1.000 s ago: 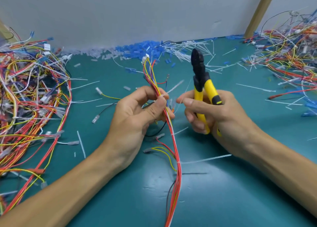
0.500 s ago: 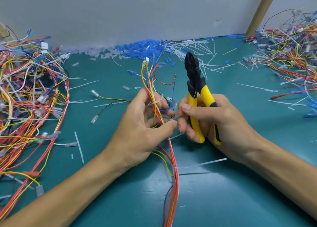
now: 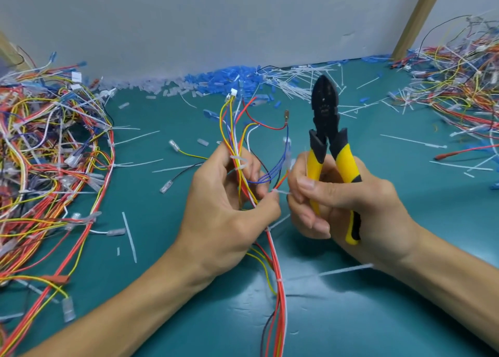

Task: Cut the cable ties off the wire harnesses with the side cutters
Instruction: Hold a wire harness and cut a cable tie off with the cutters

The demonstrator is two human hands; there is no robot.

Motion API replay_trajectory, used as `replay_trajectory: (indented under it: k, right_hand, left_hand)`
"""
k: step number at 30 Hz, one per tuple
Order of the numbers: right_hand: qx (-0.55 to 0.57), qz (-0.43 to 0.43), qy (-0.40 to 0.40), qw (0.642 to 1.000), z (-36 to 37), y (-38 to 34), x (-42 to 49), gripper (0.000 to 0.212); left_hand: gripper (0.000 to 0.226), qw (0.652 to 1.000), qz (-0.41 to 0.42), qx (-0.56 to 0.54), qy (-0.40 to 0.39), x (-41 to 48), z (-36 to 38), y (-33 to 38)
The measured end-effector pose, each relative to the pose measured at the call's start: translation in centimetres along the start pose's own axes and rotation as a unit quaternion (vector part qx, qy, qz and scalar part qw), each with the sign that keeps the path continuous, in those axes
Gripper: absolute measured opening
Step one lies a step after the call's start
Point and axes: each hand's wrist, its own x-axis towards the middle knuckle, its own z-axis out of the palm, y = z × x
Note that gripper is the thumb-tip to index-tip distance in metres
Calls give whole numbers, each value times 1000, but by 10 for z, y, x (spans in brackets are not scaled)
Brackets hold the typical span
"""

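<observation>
Tie coming off, wires fanning out
Left hand (image 3: 224, 211) grips the wire harness (image 3: 278, 262) mid-table; right hand (image 3: 348, 205), curled round the upright side cutters (image 3: 328, 130), now pinches a white cable tie (image 3: 280, 192); a lower tie (image 3: 279, 279) remains.

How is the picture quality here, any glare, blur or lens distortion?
Head view: soft glare on the teal table near the bottom edge; wide-angle distortion tilts the wooden post and curves the wall base; the side cutters and left hand look sharp; the cable tie tail below the right hand is smeared.
</observation>
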Motion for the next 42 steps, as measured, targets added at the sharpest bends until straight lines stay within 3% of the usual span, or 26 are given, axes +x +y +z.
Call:
replay_trajectory:
  k: [7,14,18,23,26,31,34,36,37,40,42]
  right_hand:
    - [-33,-38,16,999,-1,-5,-3,16]
    - [44,-133,147,979,-32,-37,-1,11]
    - [-5,-47,178,983,-31,-28,-1,10]
    - [-136,65,83,985,-8,-4,-2,18]
    - [-157,73,39,984,2,4,0,20]
    - [-117,68,60,989,-3,1,3,12]
    - [-107,52,66,991,-8,-2,2,14]
    - [-140,40,72,987,-9,-3,2,18]
    - [-164,31,75,983,-10,-2,2,20]
    - [-235,-16,62,970,-9,1,0,23]
    - [-296,-37,45,953,-8,2,-1,20]
  left_hand:
    - [37,999,-11,5,31,1,-1,0]
    - [33,991,25,107,81,12,-19,5]
    - [33,997,-30,6,76,18,-24,7]
    - [33,995,-45,-80,27,16,-27,5]
    - [40,998,-23,-50,24,17,-25,4]
    - [42,995,-22,-4,93,18,-23,2]
    - [31,970,23,209,118,12,-25,2]
    - [20,939,87,323,74,7,-22,4]
    - [25,943,83,321,35,3,-20,4]
    - [38,973,-24,219,-70,-6,-10,5]
    - [35,983,-87,143,-78,-7,-7,5]
